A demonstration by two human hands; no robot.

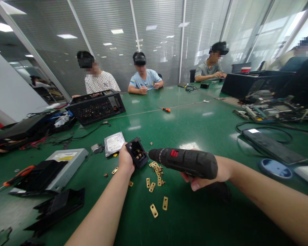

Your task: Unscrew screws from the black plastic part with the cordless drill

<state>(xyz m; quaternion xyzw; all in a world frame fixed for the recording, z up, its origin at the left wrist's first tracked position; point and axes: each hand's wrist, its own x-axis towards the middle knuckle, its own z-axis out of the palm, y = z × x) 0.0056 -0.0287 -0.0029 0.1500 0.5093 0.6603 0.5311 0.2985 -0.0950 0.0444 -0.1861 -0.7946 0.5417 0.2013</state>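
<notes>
My right hand (199, 182) is wrapped round the grip of a black cordless drill (187, 162) with a red switch on top. Its bit points left into a small black plastic box (137, 152), which my left hand (126, 160) grips by its left side. Brass-coloured parts show inside the box's open face; whether the bit touches one I cannot tell. Below the box, several brass plates (152, 187) with holes lie on the table, some in a pile with small screws (161, 169). A hard drive (114, 143) lies just behind my left hand.
On the green table (143, 126), an optical drive (69, 167) and black plastic pieces (59, 208) lie left. A computer case (97, 107) stands behind them. An orange screwdriver (166, 109) lies farther back. Circuit boards (277, 107) and a black slab (274, 145) sit right. Several people sit around the table.
</notes>
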